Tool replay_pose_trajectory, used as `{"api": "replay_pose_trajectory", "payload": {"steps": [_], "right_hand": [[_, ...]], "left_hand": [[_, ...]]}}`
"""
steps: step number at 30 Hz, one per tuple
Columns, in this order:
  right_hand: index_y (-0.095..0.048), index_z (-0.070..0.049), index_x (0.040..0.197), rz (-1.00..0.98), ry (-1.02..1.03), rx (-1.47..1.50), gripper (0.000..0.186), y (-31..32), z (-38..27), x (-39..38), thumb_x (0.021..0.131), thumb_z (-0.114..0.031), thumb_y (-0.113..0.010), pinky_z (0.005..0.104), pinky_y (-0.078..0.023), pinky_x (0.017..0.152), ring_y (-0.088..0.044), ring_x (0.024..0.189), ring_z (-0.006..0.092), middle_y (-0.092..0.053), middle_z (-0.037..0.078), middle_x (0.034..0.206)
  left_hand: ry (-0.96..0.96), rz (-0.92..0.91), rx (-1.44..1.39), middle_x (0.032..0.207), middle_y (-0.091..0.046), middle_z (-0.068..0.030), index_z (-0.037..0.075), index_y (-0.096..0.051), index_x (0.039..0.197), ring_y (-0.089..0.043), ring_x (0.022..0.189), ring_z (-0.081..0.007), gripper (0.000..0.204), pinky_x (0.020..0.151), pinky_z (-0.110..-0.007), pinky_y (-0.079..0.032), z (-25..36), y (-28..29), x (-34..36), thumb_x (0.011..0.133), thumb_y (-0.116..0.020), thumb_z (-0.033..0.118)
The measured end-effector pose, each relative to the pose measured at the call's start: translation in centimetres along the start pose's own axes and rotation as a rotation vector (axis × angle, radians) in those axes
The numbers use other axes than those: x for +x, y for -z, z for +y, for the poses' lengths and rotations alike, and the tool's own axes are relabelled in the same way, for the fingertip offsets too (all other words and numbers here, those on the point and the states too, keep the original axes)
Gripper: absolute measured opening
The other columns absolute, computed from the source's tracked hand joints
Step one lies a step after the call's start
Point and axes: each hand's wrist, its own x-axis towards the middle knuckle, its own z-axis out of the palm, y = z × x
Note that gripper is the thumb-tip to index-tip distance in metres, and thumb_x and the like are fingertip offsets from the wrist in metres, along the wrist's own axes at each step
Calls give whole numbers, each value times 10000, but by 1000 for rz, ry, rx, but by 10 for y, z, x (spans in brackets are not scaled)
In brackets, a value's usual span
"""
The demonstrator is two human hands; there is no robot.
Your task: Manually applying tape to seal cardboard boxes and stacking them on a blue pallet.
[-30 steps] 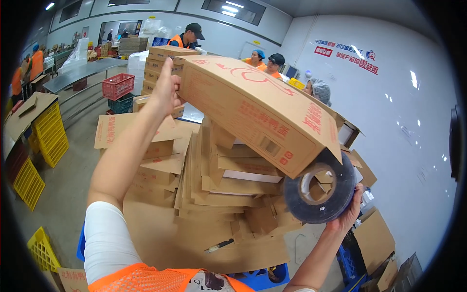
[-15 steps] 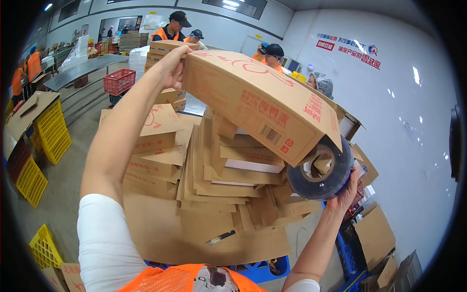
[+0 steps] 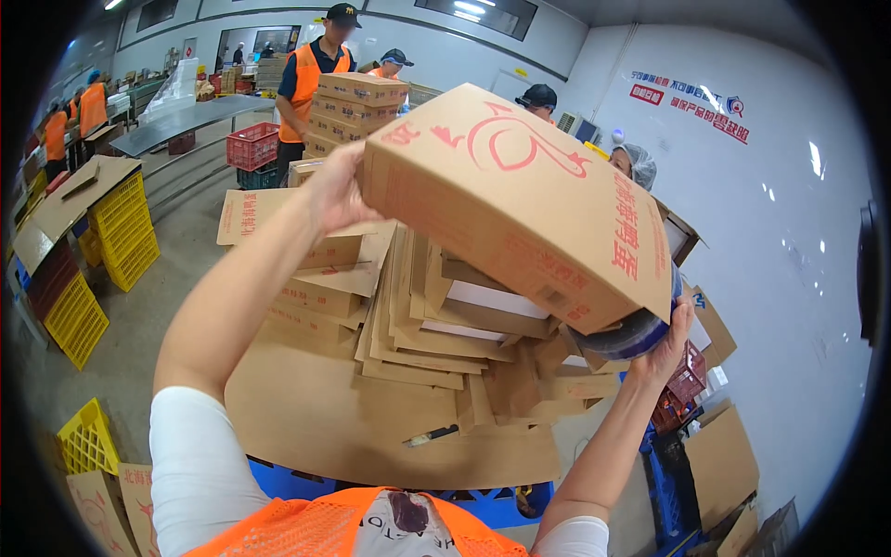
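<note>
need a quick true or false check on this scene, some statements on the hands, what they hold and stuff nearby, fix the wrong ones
1. The left hand holds one end of a red-printed cardboard box. True.
2. The right hand holds a pair of scissors. False: it holds a tape roll, partly hidden behind the box.
3. A utility knife lies on a flat cardboard sheet. True.
4. The red crate sits beneath the dark green crate. False: the red crate is on top.
</note>
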Motion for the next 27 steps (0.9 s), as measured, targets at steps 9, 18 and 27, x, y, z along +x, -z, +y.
{"api": "replay_pose_trajectory", "payload": {"steps": [9,18,27], "right_hand": [[-496,-89,893,-120,83,-258,84,-62,-51,-46,873,-171,-509,375,-459,894,-498,1090,226,-506,76,1133],[-558,-77,689,-595,-164,-489,187,-140,-6,-125,693,-214,-684,389,-321,939,-380,1156,305,-334,178,1268],[-606,-34,735,-849,-406,-563,73,-162,53,-193,704,-94,-636,341,-365,848,-484,983,230,-341,107,1187]], "left_hand": [[99,54,-335,1266,-469,-18,156,-411,1277,-467,1119,-200,437,884,-415,-402,-103,29,-158,920,-300,383],[86,335,-862,1225,-507,-57,117,-465,1231,-485,1097,-236,450,921,-420,-378,-272,78,-282,894,-352,393],[609,218,-930,1145,-554,-99,131,-451,1238,-559,984,-268,446,764,-455,-482,-406,108,-337,895,-363,401]]}}
